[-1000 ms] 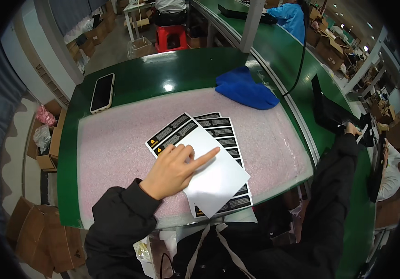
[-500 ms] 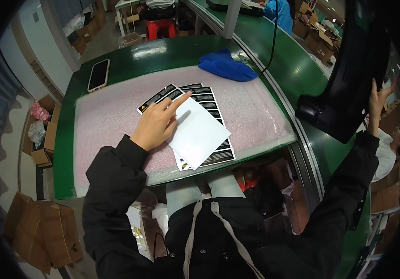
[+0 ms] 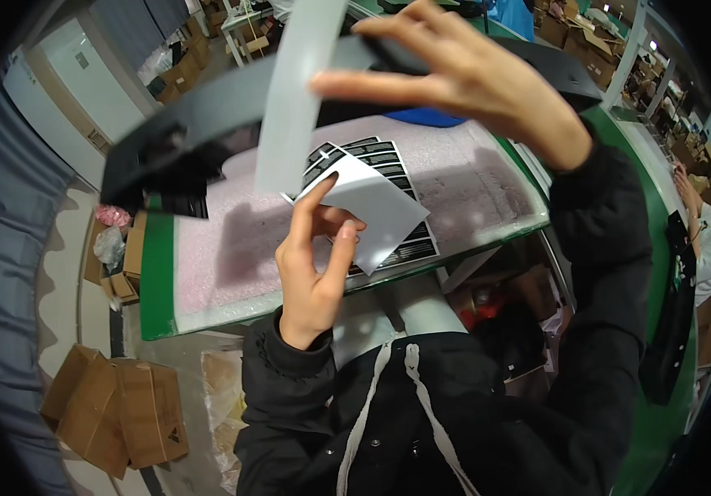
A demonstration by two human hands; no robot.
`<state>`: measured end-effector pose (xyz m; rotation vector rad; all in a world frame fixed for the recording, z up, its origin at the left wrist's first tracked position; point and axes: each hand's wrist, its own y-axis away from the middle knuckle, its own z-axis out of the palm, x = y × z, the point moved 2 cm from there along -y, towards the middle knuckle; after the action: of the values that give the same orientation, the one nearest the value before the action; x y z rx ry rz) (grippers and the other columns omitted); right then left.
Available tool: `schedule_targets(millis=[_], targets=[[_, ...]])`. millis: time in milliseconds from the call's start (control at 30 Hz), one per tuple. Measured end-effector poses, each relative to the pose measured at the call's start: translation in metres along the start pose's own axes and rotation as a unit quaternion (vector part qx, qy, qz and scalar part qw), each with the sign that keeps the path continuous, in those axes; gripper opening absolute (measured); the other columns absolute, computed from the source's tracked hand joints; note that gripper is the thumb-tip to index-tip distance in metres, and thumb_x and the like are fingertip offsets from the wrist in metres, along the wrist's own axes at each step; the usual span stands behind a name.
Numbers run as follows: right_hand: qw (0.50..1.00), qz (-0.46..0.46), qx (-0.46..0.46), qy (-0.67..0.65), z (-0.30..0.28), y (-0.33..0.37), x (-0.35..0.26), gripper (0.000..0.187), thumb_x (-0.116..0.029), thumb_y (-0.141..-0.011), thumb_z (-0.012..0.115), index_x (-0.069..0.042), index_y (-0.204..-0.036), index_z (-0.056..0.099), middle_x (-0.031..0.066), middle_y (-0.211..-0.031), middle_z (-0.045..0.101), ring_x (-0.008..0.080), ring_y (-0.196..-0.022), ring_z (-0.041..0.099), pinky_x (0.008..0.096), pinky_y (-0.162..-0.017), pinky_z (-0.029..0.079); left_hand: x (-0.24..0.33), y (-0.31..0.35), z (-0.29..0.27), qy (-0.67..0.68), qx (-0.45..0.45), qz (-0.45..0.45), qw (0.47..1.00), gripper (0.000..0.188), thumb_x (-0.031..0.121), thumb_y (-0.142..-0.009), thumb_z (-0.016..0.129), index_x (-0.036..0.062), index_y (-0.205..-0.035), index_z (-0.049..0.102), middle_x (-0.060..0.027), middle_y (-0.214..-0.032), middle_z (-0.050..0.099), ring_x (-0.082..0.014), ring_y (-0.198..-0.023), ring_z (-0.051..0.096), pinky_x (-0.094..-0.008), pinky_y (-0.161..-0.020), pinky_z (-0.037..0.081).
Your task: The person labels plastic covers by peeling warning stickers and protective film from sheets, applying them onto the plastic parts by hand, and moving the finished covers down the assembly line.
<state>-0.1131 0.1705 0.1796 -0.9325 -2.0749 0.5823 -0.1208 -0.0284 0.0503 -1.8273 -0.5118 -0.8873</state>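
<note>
Two hands up. Right hand (image 3: 479, 78) spread wide at long black part (image 3: 223, 107), raised over bench (image 3: 157, 293); thumb by pale strip (image 3: 289, 107), grip unclear. Left hand (image 3: 312, 277) half-curled near white sheet (image 3: 384, 211), contact unclear. Likely step: positioning part; next probably calls for steady two-handed lowering.

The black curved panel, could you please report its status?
Left hand over white sheet; right hand across black curved panel, grip unclear. Panel above pink pad. Pale strip partly hiding it.
</note>
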Motion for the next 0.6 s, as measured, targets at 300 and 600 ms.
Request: schedule_targets(millis=[300, 600], targets=[[0.998, -0.047, -0.035, 0.039, 0.045, 0.015, -0.039, 0.069, -0.012, -0.075, 0.062, -0.029, -0.138, 0.039, 0.0084, -0.113, 0.050, 0.0222, -0.086, 0.050, 0.0323, -0.073, 0.047, -0.008, -0.022, 0.048, 0.277, 0.068, -0.113, 0.952, 0.045, 0.021, -0.096, 0.042, -0.0041, -0.132, 0.032, -0.0124, -0.108, 0.056, -0.0158, -0.096, 0.054, -0.0297, -0.088, 0.040], [0.941, 0.121, 0.114, -0.293, -0.031, 0.055, 0.001, 0.023, -0.011, -0.072, 0.070, -0.007, -0.094, 0.065, 0.0079, -0.095, 0.058, 0.0194, -0.081, 0.052, 0.0372, -0.083, 0.039, 0.009, -0.014, 0.082, 0.285, 0.082, -0.119, 0.947, 0.038, 0.028, -0.099, 0.038, -0.0062, -0.113, 0.047, -0.0143, -0.094, 0.061, -0.0143, -0.079, 0.059, -0.0268, -0.071, 0.045]])
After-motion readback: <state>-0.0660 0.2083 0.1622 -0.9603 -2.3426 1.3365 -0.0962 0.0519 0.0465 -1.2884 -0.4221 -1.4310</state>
